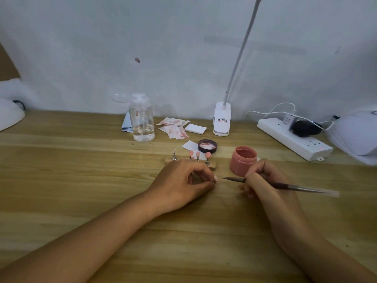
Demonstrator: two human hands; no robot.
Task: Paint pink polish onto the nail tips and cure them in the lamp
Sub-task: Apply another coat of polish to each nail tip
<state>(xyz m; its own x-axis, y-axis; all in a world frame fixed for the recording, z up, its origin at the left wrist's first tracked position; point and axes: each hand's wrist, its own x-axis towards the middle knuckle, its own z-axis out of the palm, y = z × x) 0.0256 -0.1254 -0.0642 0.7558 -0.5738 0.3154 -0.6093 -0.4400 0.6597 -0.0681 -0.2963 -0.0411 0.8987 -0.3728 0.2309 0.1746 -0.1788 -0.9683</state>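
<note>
My left hand [183, 180] rests on the wooden table and pinches a small pale nail tip [216, 178] between thumb and fingers. My right hand [263, 180] grips a thin brush [285, 185], whose bristle end points left and nearly touches that tip. An open jar of pink polish [243, 162] stands just behind the right hand. Behind my left hand sits a wooden holder [212, 166] with three pink-painted tips [197, 154] and one unpainted tip [174, 151] on stands. A white curing lamp [355, 135] sits at the far right.
The jar's dark lid [207, 146] lies behind the holder. Stained paper wipes [175, 127], a clear pump bottle [141, 119], a clip-on desk lamp [222, 119] and a white power strip [293, 137] line the back. Another white dome [10, 117] sits far left.
</note>
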